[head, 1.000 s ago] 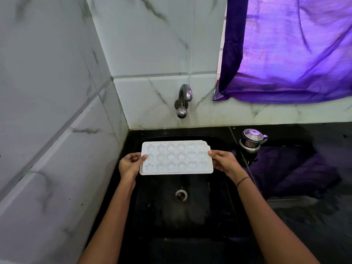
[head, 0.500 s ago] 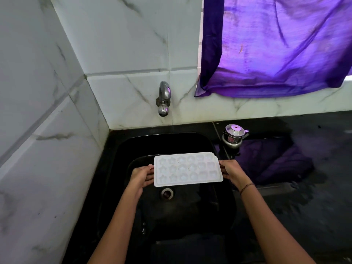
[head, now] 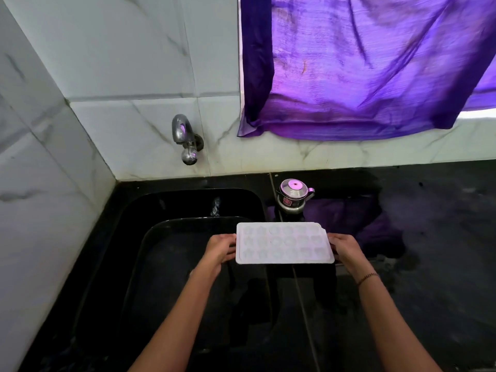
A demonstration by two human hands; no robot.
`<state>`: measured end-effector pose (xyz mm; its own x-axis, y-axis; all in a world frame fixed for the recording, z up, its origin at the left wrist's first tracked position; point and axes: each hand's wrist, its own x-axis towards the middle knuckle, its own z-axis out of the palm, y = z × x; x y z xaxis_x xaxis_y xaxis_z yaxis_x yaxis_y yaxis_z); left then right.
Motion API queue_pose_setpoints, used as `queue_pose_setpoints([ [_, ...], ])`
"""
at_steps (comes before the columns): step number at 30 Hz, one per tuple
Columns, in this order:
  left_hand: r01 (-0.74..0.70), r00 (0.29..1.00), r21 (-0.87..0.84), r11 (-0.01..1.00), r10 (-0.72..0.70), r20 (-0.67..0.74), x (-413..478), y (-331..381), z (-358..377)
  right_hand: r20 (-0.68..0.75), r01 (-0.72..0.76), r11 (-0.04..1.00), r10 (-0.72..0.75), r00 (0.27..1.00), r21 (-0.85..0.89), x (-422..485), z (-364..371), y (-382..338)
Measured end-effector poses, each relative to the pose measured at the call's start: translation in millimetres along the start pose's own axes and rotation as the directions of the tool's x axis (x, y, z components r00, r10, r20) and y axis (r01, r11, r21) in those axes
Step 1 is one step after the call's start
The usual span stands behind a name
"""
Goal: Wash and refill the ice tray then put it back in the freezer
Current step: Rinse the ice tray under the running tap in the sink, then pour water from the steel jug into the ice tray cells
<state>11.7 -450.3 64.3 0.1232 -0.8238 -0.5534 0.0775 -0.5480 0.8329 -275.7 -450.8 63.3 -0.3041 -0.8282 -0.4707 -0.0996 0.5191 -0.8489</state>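
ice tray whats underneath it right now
The ice tray, held by the left hand and right hand, hangs over the right rim of the black sink and the counter. It hides whatever lies straight beneath.

Both forearms are bare along all that shows of them, and so are the left hand [head: 218, 251] and the right hand [head: 346, 251]. A thin dark bracelet [head: 367, 278], its strand looking beaded or braided, circles the right wrist.
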Motion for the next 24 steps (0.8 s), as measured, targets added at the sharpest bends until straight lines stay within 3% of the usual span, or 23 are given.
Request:
queue_pose_setpoints([
  [11, 0.029, 1.000, 0.025, 0.999, -0.029, 0.006, -6.4, -3.2, 76.2, -0.090, 0.052, 0.982, -0.069, 0.994, -0.179, 35.3, -61.4, 3.7],
  [24, 0.028, 0.996, 0.040, 0.999, -0.025, -0.081, 5.3, -22.7, 111.6, -0.037, 0.070, 0.962, -0.082, 0.996, -0.262, 62.3, -100.6, 20.0],
])
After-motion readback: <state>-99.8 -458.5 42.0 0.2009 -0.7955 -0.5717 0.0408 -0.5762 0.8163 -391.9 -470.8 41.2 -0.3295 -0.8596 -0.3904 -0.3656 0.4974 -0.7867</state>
